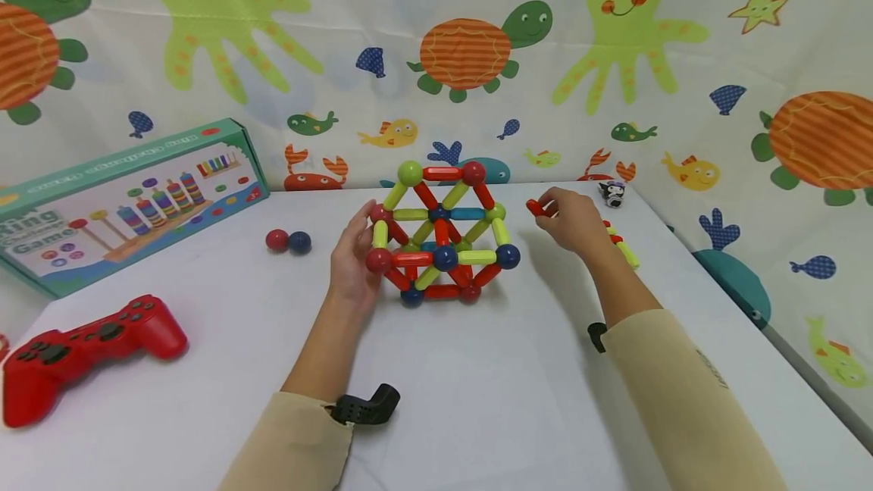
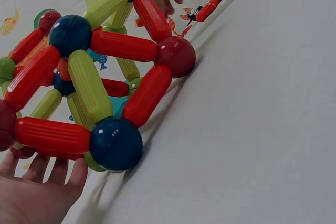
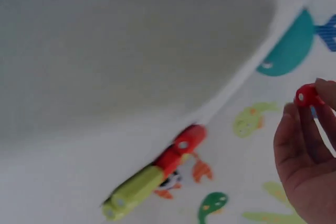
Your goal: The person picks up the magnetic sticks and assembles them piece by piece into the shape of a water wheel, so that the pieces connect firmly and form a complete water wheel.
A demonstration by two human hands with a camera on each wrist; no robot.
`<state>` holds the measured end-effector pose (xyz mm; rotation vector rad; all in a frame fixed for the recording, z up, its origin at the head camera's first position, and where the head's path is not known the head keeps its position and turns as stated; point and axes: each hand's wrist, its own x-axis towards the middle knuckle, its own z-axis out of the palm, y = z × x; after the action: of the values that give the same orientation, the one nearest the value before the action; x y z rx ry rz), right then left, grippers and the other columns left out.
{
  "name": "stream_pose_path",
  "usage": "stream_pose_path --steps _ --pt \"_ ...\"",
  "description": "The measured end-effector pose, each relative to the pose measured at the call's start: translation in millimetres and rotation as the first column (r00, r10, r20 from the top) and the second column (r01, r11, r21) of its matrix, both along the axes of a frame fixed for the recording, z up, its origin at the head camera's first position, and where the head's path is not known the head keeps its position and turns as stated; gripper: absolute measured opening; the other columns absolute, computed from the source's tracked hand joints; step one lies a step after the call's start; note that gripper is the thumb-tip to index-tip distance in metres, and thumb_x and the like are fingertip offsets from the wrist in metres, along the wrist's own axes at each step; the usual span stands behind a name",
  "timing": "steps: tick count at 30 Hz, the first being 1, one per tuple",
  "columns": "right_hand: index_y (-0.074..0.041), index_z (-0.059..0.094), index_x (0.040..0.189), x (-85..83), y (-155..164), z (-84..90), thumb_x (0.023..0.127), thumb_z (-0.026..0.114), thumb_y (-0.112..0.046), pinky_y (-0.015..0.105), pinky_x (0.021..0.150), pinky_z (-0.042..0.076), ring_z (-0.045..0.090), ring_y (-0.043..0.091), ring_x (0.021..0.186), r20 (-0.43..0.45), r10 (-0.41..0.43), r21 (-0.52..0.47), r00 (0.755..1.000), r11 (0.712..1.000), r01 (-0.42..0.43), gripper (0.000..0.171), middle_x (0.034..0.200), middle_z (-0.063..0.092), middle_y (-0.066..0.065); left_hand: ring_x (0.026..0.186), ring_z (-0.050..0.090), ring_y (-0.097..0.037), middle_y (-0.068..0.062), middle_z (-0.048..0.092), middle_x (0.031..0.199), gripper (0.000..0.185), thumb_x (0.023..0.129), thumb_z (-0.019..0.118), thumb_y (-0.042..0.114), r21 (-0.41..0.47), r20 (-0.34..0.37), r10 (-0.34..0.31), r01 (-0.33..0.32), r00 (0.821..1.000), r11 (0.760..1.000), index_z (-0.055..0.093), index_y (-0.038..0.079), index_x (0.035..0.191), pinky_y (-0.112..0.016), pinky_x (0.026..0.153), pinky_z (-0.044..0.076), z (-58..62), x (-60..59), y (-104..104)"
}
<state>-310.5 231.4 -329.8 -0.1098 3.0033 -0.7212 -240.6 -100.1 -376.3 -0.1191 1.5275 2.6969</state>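
Observation:
A frame of magnetic rods and balls, coloured red, yellow-green and blue, is in the middle of the head view. My left hand holds its left side, with fingers reaching behind the balls there. Those fingertips touch its lower part in the left wrist view. To the right of the frame and apart from it, my right hand pinches a small red rod between thumb and fingers. The same red rod shows at the fingertips in the right wrist view, partly hidden.
Red and yellow-green rods lie in a line beyond the right forearm, near a small black-and-white figure. A red ball and a blue ball sit left. Farther left are a red game controller and a green game box.

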Motion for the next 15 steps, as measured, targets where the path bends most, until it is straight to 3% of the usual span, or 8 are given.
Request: stream_pose_path --steps 5,10,15 --pt "-0.006 0.059 0.134 21.5 -20.7 17.3 0.101 0.066 -0.021 0.049 0.095 0.058 0.062 0.036 0.118 -0.097 0.019 -0.190 0.995 0.981 -0.038 0.037 0.127 0.067 0.019 0.146 0.038 -0.015 0.005 0.047 0.157 0.050 0.104 0.047 0.039 0.000 -0.001 0.004 -0.004 1.000 1.000 0.045 0.036 0.153 -0.047 0.123 0.035 -1.0 -1.2 -0.6" --pt "-0.007 0.061 0.132 42.5 -41.5 30.3 0.100 0.067 -0.019 0.048 0.096 0.059 0.066 0.034 0.116 -0.127 0.073 -0.274 0.989 0.956 -0.105 0.035 0.126 0.070 0.016 0.149 0.033 -0.017 0.006 0.039 0.161 0.052 0.104 0.050 0.028 -0.042 0.021 0.015 -0.014 1.000 0.999 0.044 0.038 0.154 -0.045 0.122 0.037 -1.2 -1.7 1.8" --pt "-0.009 0.063 0.130 56.6 -63.4 40.7 0.099 0.070 -0.020 0.043 0.093 0.059 0.067 0.027 0.112 -0.120 0.182 -0.341 0.976 0.916 -0.213 0.034 0.120 0.072 0.012 0.151 0.030 -0.018 0.006 0.032 0.165 0.055 0.102 0.054 0.021 -0.071 0.026 0.035 -0.033 0.999 0.997 0.044 0.037 0.154 -0.044 0.121 0.040 -0.5 -1.5 2.4"
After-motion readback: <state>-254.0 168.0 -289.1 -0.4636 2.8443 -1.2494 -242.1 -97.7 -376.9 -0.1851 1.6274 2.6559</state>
